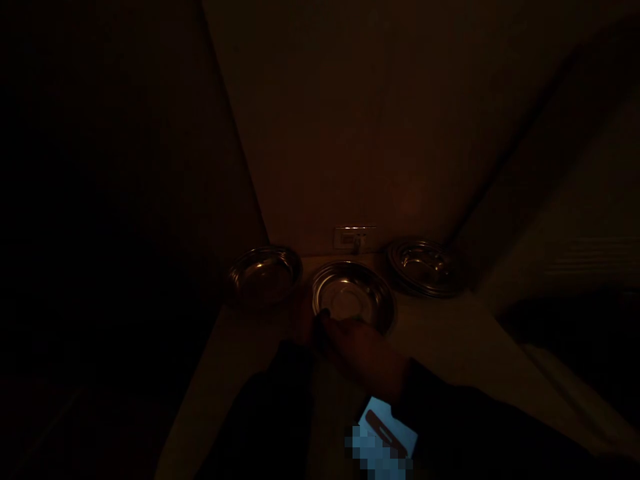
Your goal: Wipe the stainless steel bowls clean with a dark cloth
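In the dim head view, a round metal dish (346, 300) with a shiny rim stands in the middle of the table. My right hand (363, 347) is over its near edge, the fingers curled in towards the left. A small dark shape shows at the fingertips, too dark to name. My left hand (303, 323) is beside the dish's left edge, close to the right hand and mostly lost in shadow. Whether either hand touches the dish I cannot tell.
Another metal bowl (263, 275) stands at the back left and stacked metal plates (425, 267) at the back right. A wall socket (354, 237) with a plug is behind. A lit screen (387, 427) glows below my right forearm. The pale table (450, 340) narrows towards the wall.
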A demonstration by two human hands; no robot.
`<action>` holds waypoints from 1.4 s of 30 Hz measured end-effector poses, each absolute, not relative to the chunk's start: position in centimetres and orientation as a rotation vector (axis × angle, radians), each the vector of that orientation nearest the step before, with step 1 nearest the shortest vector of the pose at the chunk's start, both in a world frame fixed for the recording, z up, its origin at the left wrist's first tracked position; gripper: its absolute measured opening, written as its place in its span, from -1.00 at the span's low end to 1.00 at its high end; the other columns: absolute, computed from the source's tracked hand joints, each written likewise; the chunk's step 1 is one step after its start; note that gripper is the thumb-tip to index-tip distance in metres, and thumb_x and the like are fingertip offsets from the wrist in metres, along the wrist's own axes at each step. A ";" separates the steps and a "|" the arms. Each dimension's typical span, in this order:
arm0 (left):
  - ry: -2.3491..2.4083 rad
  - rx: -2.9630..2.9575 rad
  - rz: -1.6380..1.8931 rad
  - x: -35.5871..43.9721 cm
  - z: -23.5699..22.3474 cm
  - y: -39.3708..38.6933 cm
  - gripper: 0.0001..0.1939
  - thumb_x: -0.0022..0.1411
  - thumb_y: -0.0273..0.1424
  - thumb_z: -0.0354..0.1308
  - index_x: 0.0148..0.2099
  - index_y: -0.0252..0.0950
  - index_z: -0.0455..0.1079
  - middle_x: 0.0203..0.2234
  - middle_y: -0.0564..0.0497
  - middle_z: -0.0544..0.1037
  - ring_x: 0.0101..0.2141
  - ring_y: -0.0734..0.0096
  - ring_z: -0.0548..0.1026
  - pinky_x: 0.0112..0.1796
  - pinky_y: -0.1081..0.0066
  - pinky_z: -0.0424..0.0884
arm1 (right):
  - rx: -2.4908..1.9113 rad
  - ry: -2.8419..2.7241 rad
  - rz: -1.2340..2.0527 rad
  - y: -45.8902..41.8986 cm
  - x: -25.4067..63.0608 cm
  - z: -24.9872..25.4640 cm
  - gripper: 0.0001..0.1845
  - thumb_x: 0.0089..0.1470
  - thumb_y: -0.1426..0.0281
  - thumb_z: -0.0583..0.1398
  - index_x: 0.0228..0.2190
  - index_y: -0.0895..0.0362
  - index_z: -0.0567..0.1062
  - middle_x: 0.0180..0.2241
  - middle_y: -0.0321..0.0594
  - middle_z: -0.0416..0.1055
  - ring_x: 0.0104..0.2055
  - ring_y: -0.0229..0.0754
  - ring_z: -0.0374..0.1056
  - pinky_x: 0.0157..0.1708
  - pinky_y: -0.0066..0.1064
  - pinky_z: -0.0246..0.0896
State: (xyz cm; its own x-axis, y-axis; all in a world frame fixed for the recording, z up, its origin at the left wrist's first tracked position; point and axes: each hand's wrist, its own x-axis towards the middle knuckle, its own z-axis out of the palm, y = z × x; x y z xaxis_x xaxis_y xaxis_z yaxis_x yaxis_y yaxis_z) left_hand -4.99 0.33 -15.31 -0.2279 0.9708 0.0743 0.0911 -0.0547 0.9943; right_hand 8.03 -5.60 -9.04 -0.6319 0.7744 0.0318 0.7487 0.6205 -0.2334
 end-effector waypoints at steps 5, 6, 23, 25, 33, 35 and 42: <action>1.487 1.074 1.349 -4.8 -15.0 0.5 -0.70 0.21 -0.23 -0.05 -0.27 -0.27 0.45 -0.23 -0.13 0.56 -0.15 0.21 0.47 -0.06 0.25 0.33 | -1.174 -2.769 0.167 -6.1 8.2 -10.0 -0.58 0.17 0.55 0.01 0.07 0.33 0.25 -0.08 0.14 0.44 -0.10 0.00 0.41 -0.24 -0.26 0.37; 1.494 1.064 1.342 -4.8 -14.9 0.4 -0.70 0.20 -0.22 -0.03 -0.31 -0.28 0.45 -0.27 -0.11 0.57 -0.18 0.22 0.48 -0.08 0.26 0.34 | -1.146 -2.787 0.138 -6.3 8.4 -10.1 -0.55 0.15 0.58 0.02 0.09 0.33 0.24 -0.03 0.15 0.41 -0.06 0.00 0.39 -0.20 -0.25 0.36; 1.445 1.095 1.372 -4.8 -14.2 0.5 -0.71 0.18 -0.31 0.00 -0.16 -0.33 0.45 -0.14 -0.12 0.55 -0.08 0.25 0.46 0.02 0.28 0.28 | -0.980 -2.763 0.085 -7.8 13.2 -11.1 -0.54 0.20 0.43 0.03 0.12 0.26 0.26 0.03 0.07 0.38 -0.02 -0.02 0.35 -0.06 -0.18 0.26; 1.367 1.106 1.353 -5.2 -14.0 0.5 -0.70 0.18 -0.33 0.03 -0.08 -0.31 0.43 -0.06 -0.11 0.52 -0.03 0.27 0.44 0.03 0.32 0.27 | -0.988 -2.773 0.141 -8.0 12.9 -10.8 -0.54 0.21 0.40 0.03 0.12 0.25 0.26 -0.03 0.07 0.42 -0.05 -0.02 0.37 -0.10 -0.16 0.28; 1.375 1.162 1.318 -4.8 -14.0 0.5 -0.68 0.19 -0.35 0.02 -0.05 -0.32 0.45 -0.01 -0.11 0.51 0.03 0.23 0.41 0.08 0.26 0.25 | -0.971 -2.746 0.174 -4.6 19.1 -9.1 -0.64 0.23 0.39 -0.04 -0.07 0.20 0.44 -0.08 0.05 0.45 -0.04 -0.01 0.34 -0.01 -0.06 0.19; 1.387 1.161 1.348 -4.8 -14.2 0.4 -0.67 0.19 -0.35 0.02 -0.05 -0.33 0.45 -0.04 -0.12 0.52 0.01 0.22 0.43 0.07 0.24 0.26 | -1.007 -2.722 0.176 -5.4 18.1 -9.5 -0.65 0.21 0.41 -0.02 -0.07 0.20 0.45 -0.07 0.01 0.44 -0.02 -0.03 0.33 0.03 -0.09 0.17; 1.336 1.143 1.235 -5.7 -13.7 0.4 -0.67 0.14 -0.31 0.09 -0.08 -0.30 0.49 -0.05 -0.10 0.54 0.01 0.21 0.44 0.05 0.25 0.29 | -0.947 -2.732 0.238 -7.9 16.1 -10.1 -0.63 0.20 0.41 0.02 0.00 0.20 0.40 -0.08 -0.01 0.46 -0.05 -0.05 0.36 -0.03 -0.14 0.25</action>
State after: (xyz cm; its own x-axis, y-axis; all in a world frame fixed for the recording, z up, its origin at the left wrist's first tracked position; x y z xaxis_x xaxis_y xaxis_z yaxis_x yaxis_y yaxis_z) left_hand -5.69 0.35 -13.67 -0.1086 0.9929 -0.0483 0.0302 0.0519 0.9982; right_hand 16.08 -7.91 -10.14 -0.7612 0.6254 0.1714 0.5864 0.7767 -0.2299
